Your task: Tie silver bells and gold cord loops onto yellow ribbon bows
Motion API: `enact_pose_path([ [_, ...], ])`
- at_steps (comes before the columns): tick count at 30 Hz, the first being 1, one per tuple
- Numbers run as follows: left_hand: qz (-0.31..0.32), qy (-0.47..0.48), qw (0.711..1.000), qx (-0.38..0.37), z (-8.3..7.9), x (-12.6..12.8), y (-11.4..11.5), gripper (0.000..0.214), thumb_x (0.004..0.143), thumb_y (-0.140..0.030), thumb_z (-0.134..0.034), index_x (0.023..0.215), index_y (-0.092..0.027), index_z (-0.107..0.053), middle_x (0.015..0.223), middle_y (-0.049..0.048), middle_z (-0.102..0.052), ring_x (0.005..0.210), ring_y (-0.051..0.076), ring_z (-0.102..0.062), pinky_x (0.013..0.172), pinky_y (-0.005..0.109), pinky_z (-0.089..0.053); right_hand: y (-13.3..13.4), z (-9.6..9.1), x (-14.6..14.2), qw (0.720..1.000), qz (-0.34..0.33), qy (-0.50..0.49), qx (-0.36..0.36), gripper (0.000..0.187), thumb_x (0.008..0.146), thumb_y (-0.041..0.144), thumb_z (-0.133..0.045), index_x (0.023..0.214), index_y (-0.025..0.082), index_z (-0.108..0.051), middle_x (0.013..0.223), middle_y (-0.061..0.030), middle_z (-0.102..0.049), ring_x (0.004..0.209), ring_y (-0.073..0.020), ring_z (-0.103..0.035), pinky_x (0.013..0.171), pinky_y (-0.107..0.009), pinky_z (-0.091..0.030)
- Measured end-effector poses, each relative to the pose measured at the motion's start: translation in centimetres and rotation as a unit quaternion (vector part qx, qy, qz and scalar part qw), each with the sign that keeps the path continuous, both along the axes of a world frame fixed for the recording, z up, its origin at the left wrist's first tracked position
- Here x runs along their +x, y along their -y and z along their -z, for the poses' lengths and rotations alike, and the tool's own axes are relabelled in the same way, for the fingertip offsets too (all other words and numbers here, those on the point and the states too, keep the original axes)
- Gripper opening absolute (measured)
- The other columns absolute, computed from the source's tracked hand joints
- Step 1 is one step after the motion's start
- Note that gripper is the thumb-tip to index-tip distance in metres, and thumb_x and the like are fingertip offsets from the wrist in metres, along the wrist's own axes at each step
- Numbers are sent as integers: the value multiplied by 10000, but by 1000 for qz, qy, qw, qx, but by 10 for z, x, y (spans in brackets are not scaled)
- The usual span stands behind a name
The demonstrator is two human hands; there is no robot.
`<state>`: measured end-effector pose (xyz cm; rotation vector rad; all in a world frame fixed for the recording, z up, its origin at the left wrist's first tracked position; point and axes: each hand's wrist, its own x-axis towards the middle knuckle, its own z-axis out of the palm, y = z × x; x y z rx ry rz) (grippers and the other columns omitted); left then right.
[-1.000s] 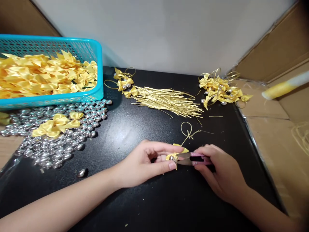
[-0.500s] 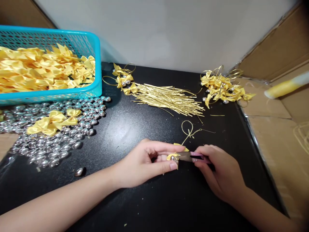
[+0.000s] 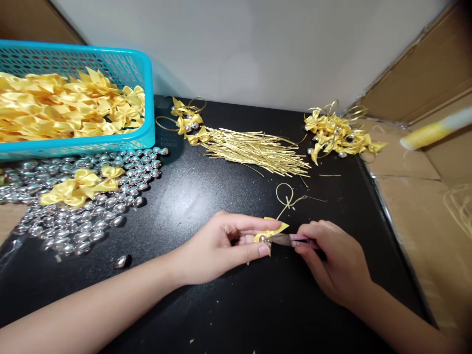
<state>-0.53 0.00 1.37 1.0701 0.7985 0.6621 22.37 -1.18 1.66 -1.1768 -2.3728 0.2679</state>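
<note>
My left hand [image 3: 232,241] pinches a yellow ribbon bow [image 3: 282,228] with silver beads [image 3: 263,239] at its middle, between thumb and fingers. A thin gold cord [image 3: 284,194] with a round loop and a knot lies on the table just beyond the bow. My right hand [image 3: 332,255] is closed around the pink handles of small scissors [image 3: 300,239]. Their dark blades point left and meet the bow beside the beads. Whether the blades touch the cord there is too small to tell.
A blue basket [image 3: 149,108] of yellow bows stands at the left, with many silver beads [image 3: 81,226] and loose bows [image 3: 84,184] before it. Gold cord pieces [image 3: 254,150] lie mid-table. Beaded bows with loops [image 3: 337,132] sit at the back right, others [image 3: 190,120] beside the basket.
The scissors' handles have drawn closer together and the blades now look narrower. More of the bow's yellow tail shows above them. My left hand has barely moved.
</note>
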Motion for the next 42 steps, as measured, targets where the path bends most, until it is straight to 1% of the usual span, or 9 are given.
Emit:
enact_pose_path([
  [5, 1, 41, 999, -28, 0, 0, 0, 357, 824, -125, -688, 1169, -213, -701, 1106, 72, -752, 933, 176, -720, 730, 225, -559, -2, -1, 16, 991, 98, -82, -33, 110, 968, 275, -432, 950, 235, -534, 717, -1, -627, 570, -139, -567, 533, -259, -412],
  [9, 10, 25, 1000, -1, 0, -3, 0, 361, 846, -157, -677, 1203, -208, -678, 1135, 80, -741, 1012, 191, -706, 807, 246, -558, -15, 5, 38, 984, 156, -62, -53, 196, 952, 348, -468, 1076, 223, -553, 877, -55, -684, 701, -181, -650, 604, -288, -481],
  [13, 4, -54, 988, 143, 2, -4, 1, 340, 869, -199, -654, 1208, -203, -674, 1116, 89, -747, 903, 195, -716, 705, 251, -546, -25, 13, 45, 988, 146, -12, -51, 180, 931, 348, -517, 1032, 215, -585, 920, -67, -698, 800, -211, -662, 705, -330, -510],
  [17, -39, -130, 934, 330, 4, -3, 3, 318, 839, -156, -683, 1156, -180, -695, 950, 79, -771, 789, 164, -679, 706, 260, -520, -21, 10, 39, 991, 123, -42, -11, 155, 952, 326, -499, 1017, 215, -584, 892, -62, -687, 750, -185, -645, 647, -301, -496],
  [21, -74, -138, 912, 380, 5, 0, 4, 285, 791, -142, -733, 1074, -161, -710, 896, 62, -774, 746, 150, -675, 685, 249, -528, -19, 7, 34, 996, 78, -27, 27, 165, 949, 352, -510, 977, 209, -587, 829, -49, -670, 707, -182, -626, 645, -317, -490],
  [25, -88, -140, 919, 359, 4, 1, 5, 272, 747, -160, -780, 1011, -153, -716, 871, 46, -777, 715, 140, -691, 653, 228, -535, -22, 9, 33, 996, 76, -42, 22, 133, 936, 308, -554, 988, 191, -590, 841, -48, -654, 730, -167, -622, 631, -284, -496],
  [29, -85, -140, 941, 295, 3, 0, 5, 287, 753, -189, -778, 1032, -159, -716, 903, 47, -781, 764, 147, -711, 638, 202, -526, -14, 8, 24, 996, -6, -83, -24, 176, 947, 341, -540, 1048, 202, -579, 808, -21, -650, 684, -140, -604, 591, -252, -484],
  [32, -56, -137, 959, 240, 2, -1, 6, 324, 778, -234, -759, 1096, -194, -710, 952, 42, -774, 759, 142, -697, 631, 200, -513, -9, 6, 14, 996, -48, -75, -16, 205, 964, 368, -500, 1046, 193, -568, 774, -16, -655, 668, -143, -590, 601, -265, -472],
  [42, -11, -116, 986, 123, -1, -1, 3, 343, 785, -270, -743, 1124, -227, -716, 801, 4, -734, 646, 100, -581, 611, 190, -450, -6, 7, 9, 997, -23, -76, 18, 194, 965, 359, -502, 1043, 188, -550, 740, -6, -647, 644, -141, -579, 590, -267, -439],
])
